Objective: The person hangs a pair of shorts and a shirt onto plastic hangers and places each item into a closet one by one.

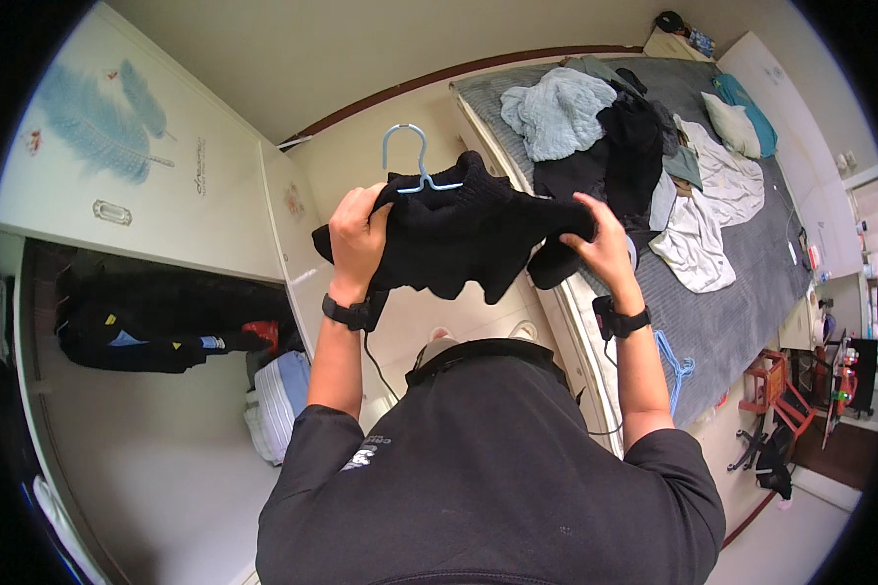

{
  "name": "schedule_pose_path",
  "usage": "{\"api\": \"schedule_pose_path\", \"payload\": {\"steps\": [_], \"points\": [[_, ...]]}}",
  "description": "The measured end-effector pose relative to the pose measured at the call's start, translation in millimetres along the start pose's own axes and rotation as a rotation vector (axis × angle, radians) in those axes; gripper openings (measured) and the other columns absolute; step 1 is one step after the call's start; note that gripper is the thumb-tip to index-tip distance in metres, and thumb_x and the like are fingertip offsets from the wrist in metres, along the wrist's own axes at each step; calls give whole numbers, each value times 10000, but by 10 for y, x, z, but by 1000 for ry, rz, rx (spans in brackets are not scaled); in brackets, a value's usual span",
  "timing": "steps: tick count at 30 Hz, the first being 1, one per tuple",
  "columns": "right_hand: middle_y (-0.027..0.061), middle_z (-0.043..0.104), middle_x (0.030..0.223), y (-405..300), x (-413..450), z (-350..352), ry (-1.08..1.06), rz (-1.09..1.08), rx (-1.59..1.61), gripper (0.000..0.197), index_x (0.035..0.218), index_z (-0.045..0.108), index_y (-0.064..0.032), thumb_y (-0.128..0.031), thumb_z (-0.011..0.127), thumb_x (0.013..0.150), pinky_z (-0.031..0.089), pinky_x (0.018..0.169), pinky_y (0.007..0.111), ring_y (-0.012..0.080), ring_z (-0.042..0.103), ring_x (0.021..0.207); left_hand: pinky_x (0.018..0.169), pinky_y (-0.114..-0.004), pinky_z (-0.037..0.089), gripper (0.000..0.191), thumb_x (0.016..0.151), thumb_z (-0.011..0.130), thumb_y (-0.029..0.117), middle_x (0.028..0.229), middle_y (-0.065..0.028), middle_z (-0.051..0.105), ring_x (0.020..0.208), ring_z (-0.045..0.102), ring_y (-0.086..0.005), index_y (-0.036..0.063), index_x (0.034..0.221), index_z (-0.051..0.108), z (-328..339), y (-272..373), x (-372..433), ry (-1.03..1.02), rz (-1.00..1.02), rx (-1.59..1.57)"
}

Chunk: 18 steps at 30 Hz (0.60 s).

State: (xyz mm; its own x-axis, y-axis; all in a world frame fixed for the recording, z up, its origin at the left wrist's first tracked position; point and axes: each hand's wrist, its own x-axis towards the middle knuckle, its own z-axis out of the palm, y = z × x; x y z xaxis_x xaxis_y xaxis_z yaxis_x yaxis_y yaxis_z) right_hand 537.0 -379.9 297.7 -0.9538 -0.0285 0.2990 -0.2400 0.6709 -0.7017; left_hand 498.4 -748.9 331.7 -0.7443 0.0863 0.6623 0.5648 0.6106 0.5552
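Note:
A black knitted garment point(453, 238) with a ribbed collar is held up in front of me. Inside its neck sits a light blue clothes hanger point(426, 175), with the hook standing up above the collar. My left hand point(358, 230) grips the cloth by the shoulder on the left, thumb in front. On the other side, my right hand point(603, 241) pinches the garment at its right shoulder or sleeve, fingers behind it. The hanger's arms are mostly hidden under the fabric. Each wrist wears a black strap with a device and cable.
To my left stands an open wardrobe point(154, 439) with dark clothes point(154, 322) hanging inside and a striped folded bundle point(278, 402). On the right, a bed point(746, 292) bears heaped clothes point(629, 139) and several blue hangers point(674, 365). A red wooden stool point(767, 376) stands beyond.

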Motion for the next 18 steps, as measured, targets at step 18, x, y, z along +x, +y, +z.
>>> {"api": "schedule_pose_path", "payload": {"steps": [18], "points": [[252,668,960,47,30,601,-401,-43,116,659,1353,483,-5,-179,738,771,527,817,441,396,671,920,693,-419,467,229,808,705,7,805,-127,617,770,586,-335,52,1032,688,-330,-37,-230,168,-141,246]]}}
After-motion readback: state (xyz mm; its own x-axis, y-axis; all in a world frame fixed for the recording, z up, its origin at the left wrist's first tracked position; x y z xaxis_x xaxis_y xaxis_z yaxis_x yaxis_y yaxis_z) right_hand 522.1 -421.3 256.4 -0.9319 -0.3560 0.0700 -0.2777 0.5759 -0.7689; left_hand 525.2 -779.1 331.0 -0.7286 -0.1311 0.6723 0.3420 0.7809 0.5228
